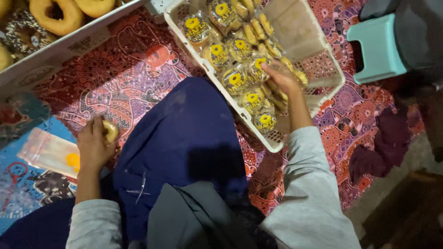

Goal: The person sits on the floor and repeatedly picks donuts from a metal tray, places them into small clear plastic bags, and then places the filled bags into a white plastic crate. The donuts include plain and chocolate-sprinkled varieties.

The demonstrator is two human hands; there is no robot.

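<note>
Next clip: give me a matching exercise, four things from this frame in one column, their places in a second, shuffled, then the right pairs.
Things:
1. white plastic basket
2. small teal plastic stool
3. clear plastic bags with yellow print
4. pale round doughnut

Places:
A. in the left hand
B. flat on the mat, left of the left hand
C. top right corner
D. under the right hand, filled with wrapped doughnuts

Pairs: 1-D, 2-C, 3-B, 4-A

Dim light, warm cast. Floor covered by patterned cloth, red and purple batik swirls. Blue mat at left edge. Teal plastic stool upper right. Bare grey floor lower right, in shadow.
</note>
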